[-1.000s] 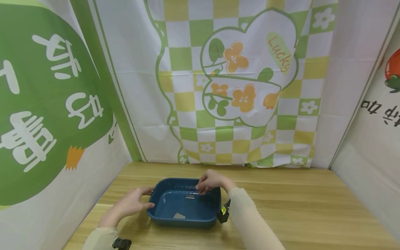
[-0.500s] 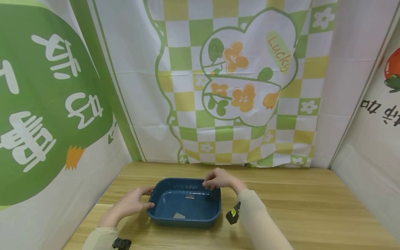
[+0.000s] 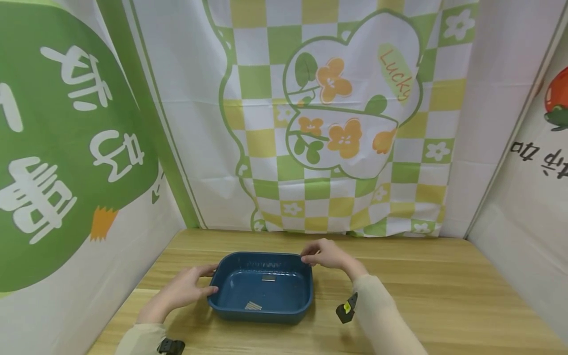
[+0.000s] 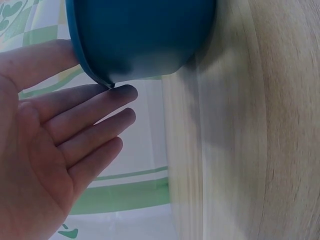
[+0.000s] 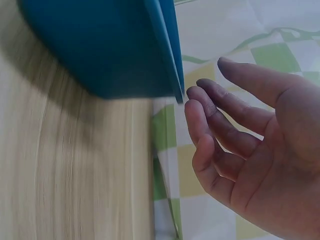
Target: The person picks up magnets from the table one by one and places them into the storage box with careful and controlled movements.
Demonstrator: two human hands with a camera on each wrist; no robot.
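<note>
A dark blue rectangular plastic basin [image 3: 262, 316] with rounded corners sits on the wooden table. On its floor, a small silvery bar-like piece [image 3: 268, 278] lies toward the back wall. Nearer the front is a cluster of thin silvery strips [image 3: 253, 306], too small to identify. My left hand [image 4: 60, 120] rests at the basin's left side, thumb and fingertips at the rim, fingers nearly straight. By the far right corner is my right hand [image 5: 255, 130], its fingers loosely bent and apart, holding nothing; in the right wrist view the fingertips stand just off the rim.
The wooden table [image 3: 421, 291] extends right of the basin. Behind it hangs a checked cloth [image 3: 275, 148] with flowers, and printed cloth walls [image 3: 80, 148] flank both sides. A dark strap device sits on each wrist [image 3: 347, 308].
My right hand has drawn up out of the basin and shifted right to its far right corner. The left hand has stayed at the left rim, and the silvery pieces lie as before.
</note>
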